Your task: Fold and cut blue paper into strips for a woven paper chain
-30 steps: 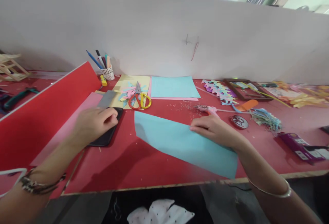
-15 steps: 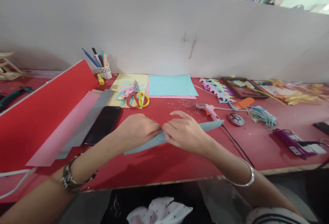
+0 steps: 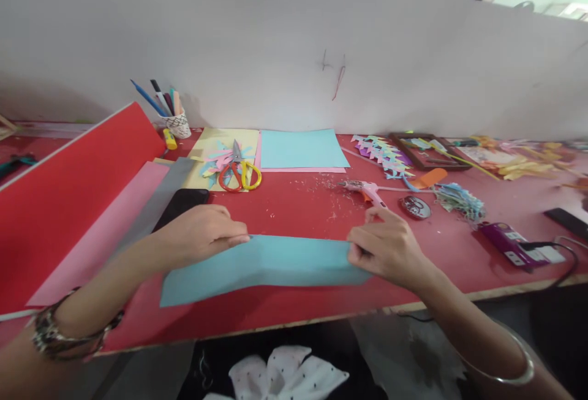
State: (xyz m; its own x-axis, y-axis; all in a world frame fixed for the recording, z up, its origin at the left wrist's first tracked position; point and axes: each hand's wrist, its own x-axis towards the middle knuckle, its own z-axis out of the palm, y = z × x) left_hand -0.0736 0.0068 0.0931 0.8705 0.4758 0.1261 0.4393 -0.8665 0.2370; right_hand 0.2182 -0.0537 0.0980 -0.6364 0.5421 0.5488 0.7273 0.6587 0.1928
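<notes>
A long strip of light blue paper (image 3: 285, 262) is stretched between my hands above the near part of the red table. My left hand (image 3: 204, 234) pinches its upper edge between thumb and fingers, left of the middle, and the strip's left end hangs past it. At the right end, my right hand (image 3: 386, 244) grips the paper with curled fingers. Just behind the right hand lies a pink glue gun (image 3: 365, 190). A black phone (image 3: 181, 205) is partly hidden behind my left hand.
Red-and-yellow-handled scissors (image 3: 239, 173) rest on paper scraps. Light blue sheets (image 3: 303, 149) lie by the wall. A red board (image 3: 78, 204) leans at left near a pen cup (image 3: 177, 123). To the right are a round tin (image 3: 414, 206) and a purple power strip (image 3: 512, 245).
My hands have moved apart along the paper, the left one leftward and the right one rightward. The strip now shows its broad face instead of a narrow edge.
</notes>
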